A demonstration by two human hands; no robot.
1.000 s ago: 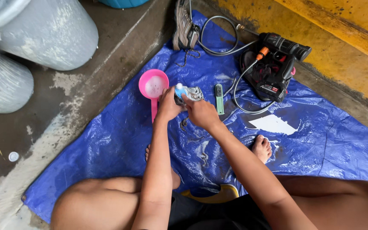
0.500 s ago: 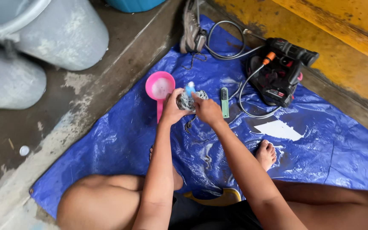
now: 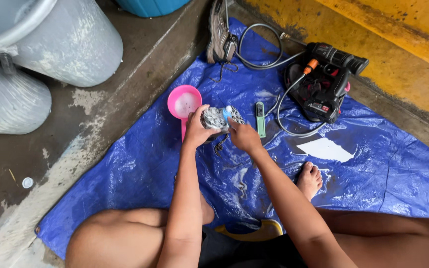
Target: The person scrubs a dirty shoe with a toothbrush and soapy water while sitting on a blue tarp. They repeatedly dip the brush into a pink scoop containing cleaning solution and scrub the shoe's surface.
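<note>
Grey barrels (image 3: 50, 44): far left on wet concrete, well apart from the hands.
Pink scoop (image 3: 183, 105): on the blue tarp (image 3: 125, 168), just left of the left hand.
Left hand (image 3: 197, 130): closed around the left end of the soapy shoe (image 3: 218, 119), forearm stretched straight ahead.
Soapy shoe: held up between both hands, long axis running left to right, above the tarp.
Right hand (image 3: 244, 136): closed at the shoe's right end; whether it grips a brush I cannot tell.
Green brush (image 3: 260, 119): lying on the tarp just right of the hands.
Pressure washer (image 3: 326, 82): further right, near the yellow wall.
</note>
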